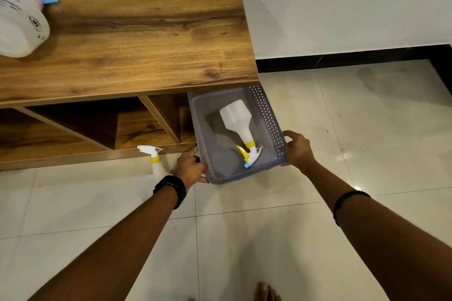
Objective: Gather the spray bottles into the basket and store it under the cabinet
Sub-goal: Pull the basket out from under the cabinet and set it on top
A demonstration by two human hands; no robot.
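Observation:
A grey perforated basket (271, 129) is held just above the tiled floor, its far end under the right edge of the wooden cabinet top (127, 39). Inside it lies a white spray bottle (236, 117) with a yellow collar and trigger, nozzle toward me. My left hand (189, 166) grips the basket's near left corner. My right hand (297, 149) grips its near right corner. A second white spray bottle (154, 159) with a yellow collar stands on the floor left of the basket, in front of the cabinet. A third white bottle (20, 22) with a blue-pink sprayer lies on the cabinet top at far left.
The cabinet has open compartments (102, 127) below its top, with slanted wooden dividers. A white wall with a black skirting (342, 58) runs behind on the right. Pale floor tiles (244, 239) stretch in front. My bare toes (266, 292) show at the bottom edge.

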